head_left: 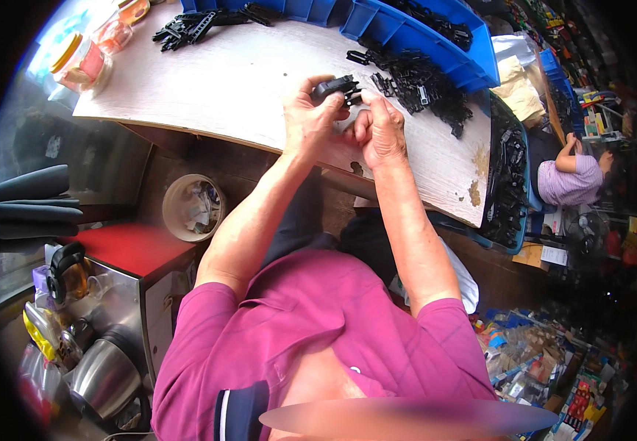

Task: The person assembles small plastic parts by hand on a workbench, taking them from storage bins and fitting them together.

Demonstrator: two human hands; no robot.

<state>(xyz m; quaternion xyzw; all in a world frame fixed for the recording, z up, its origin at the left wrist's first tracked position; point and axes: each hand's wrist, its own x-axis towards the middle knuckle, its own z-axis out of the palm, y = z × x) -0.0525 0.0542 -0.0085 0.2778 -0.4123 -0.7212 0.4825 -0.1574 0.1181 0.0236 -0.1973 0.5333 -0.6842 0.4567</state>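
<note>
Above the near part of the whitish table (245, 73), my left hand (307, 117) grips a black plastic piece (333, 87), thumb on one side and fingers round the other. Thin prongs stick out of its right end. My right hand (383, 136) is beside that end, its fingers curled into a pinch. Whatever sits between those fingertips is too small to make out. Just beyond lies a loose heap of small black plastic parts (414, 84), some spread toward my hands.
Blue bins (484, 62) with black parts line the table's far side. Another pile of black pieces (186, 28) lies far left, near a yellow-lidded jar (83, 62). A white bucket (173, 209) stands below. Right of the table are a tub of black parts (506, 176) and another person (572, 178).
</note>
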